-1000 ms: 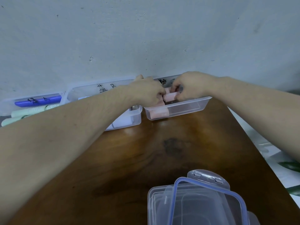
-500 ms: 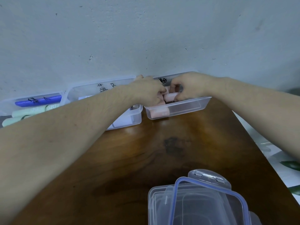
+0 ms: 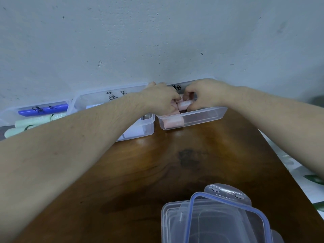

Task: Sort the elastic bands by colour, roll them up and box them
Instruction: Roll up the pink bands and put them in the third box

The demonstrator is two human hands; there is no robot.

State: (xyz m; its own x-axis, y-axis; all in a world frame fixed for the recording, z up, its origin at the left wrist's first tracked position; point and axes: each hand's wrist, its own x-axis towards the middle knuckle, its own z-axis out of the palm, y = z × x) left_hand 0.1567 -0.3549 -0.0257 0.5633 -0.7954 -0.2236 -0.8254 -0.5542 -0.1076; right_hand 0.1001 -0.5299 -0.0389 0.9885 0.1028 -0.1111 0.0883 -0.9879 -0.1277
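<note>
Pink elastic band roll (image 3: 185,104), at twelve o'clock over the clear box (image 3: 205,117), is pinched by left hand (image 3: 162,99) and right hand (image 3: 204,97).

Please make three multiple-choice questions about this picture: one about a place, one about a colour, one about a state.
1. Where are both hands working?
A. over the right box by the wall
B. over the lids near the camera
C. over the left box

2. What colour is the roll between the hands?
A. green
B. pink
C. blue

3. What is the state of the right box?
A. closed with a lid
B. turned over
C. open, with a roll inside

Answers:
1 A: the left hand and right hand meet above the right box.
2 B: the held roll is pink.
3 C: it has no lid, and another pink roll lies inside.
</note>
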